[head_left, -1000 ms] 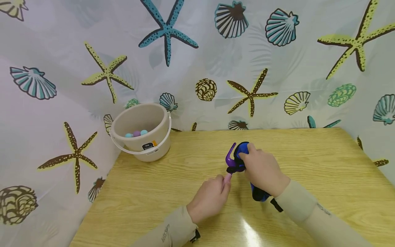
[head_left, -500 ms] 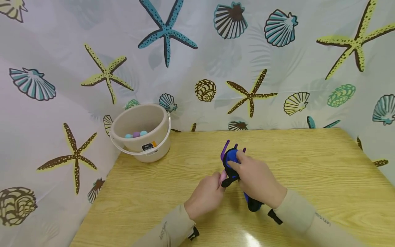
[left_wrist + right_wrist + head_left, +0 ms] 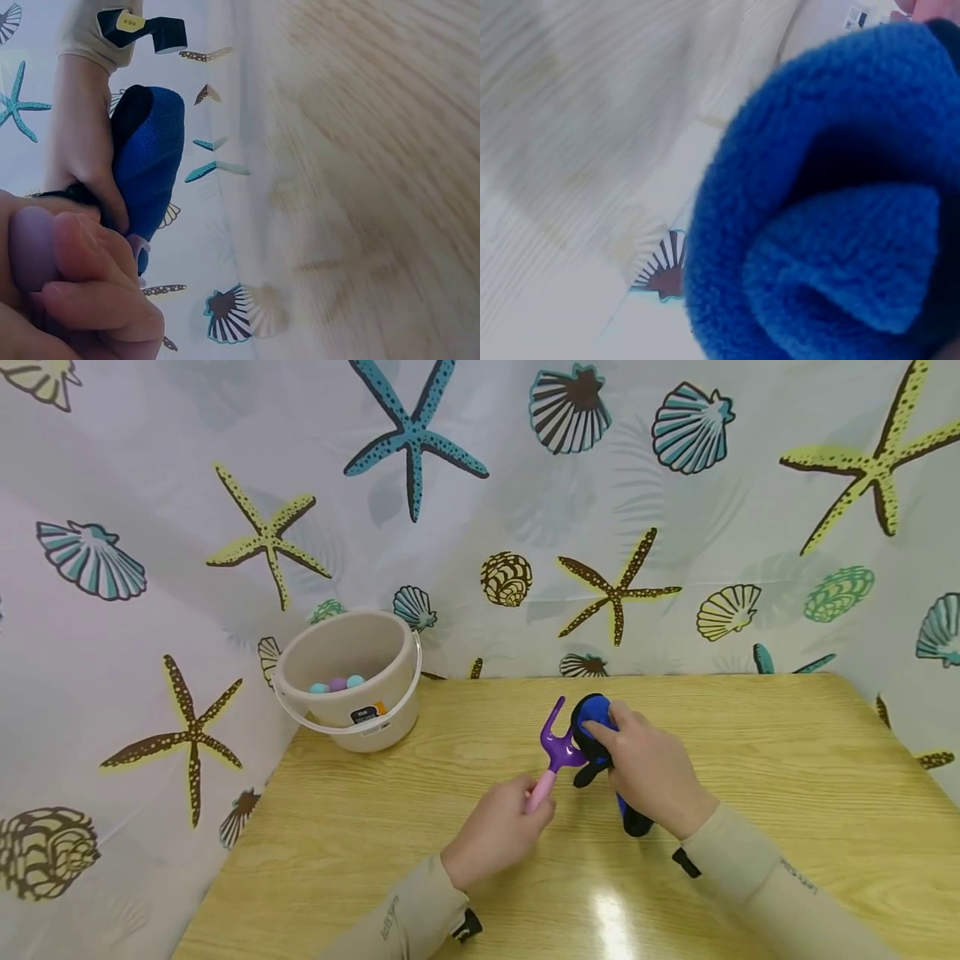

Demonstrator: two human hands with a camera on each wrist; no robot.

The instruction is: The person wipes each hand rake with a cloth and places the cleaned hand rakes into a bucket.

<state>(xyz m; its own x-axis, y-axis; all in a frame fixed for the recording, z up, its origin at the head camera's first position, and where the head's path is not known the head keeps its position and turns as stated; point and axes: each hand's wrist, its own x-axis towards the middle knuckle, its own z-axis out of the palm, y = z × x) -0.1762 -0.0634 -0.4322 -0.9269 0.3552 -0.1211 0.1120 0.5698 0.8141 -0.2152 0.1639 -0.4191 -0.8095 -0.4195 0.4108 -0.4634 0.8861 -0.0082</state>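
In the head view my left hand [image 3: 498, 831] grips the pink handle of a toy garden fork with a purple head [image 3: 558, 748]. The fork is held up over the table, its tines pointing away from me. My right hand [image 3: 660, 768] holds a fuzzy blue cloth with black edging [image 3: 596, 708] against the right side of the fork's head, hiding some of the tines. Curled fingers wrap the handle's end [image 3: 33, 247] in the left wrist view, the cloth [image 3: 156, 157] just beyond. Folds of the cloth [image 3: 840, 97] fill much of the right wrist view.
A beige bucket [image 3: 382, 727] with a white handle stands at the table's back left, several blue and purple balls inside. The wood-grain table [image 3: 337, 843] runs back to a curtain [image 3: 450, 543] printed with shells and starfish.
The cloth first slid left and down over the fork's neck, then went back right and up. The neck and left tine now show. The left hand keeps its grip, shifting slightly.
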